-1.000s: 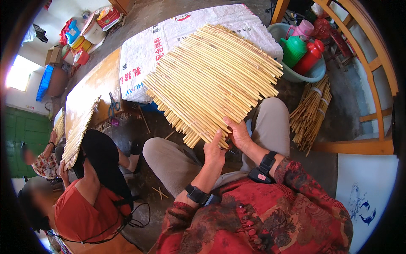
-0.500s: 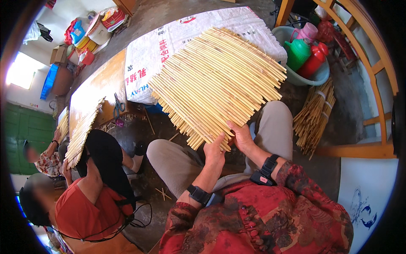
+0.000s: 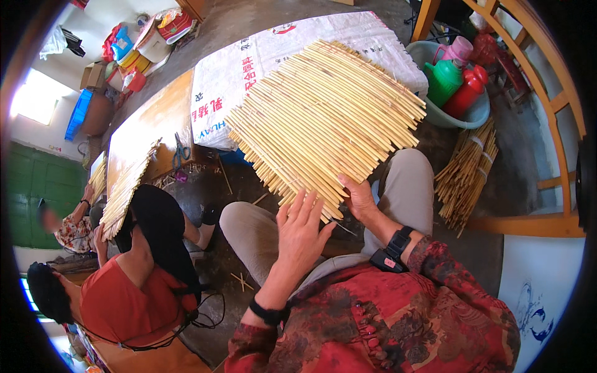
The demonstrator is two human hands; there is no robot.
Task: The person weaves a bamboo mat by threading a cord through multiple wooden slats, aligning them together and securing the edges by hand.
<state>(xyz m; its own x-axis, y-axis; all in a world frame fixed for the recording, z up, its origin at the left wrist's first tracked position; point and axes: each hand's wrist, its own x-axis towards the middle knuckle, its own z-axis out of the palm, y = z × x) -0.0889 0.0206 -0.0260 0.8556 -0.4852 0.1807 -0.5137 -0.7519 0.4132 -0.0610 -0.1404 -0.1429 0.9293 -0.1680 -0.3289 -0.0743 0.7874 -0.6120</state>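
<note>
Fingers spread and pointing forward, the left hand (image 3: 300, 230) is at the near corner of a stick mat (image 3: 329, 115); the right hand (image 3: 362, 200), its grip pinching the edge, steadies it. Sticks slant upper left to lower right, reaching over a white-covered table (image 3: 273, 46) above dark floor (image 3: 205, 161).

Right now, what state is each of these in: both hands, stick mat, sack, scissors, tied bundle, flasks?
Left hand: open, fingers spread at the mat's near edge; contact unclear
Right hand: gripping the near edge
Stick mat: spread flat
Sack: spread out, partly covered
Scissors: at the table's edge; blades unclear
Bundle: tied
Flasks: in a basin
</note>
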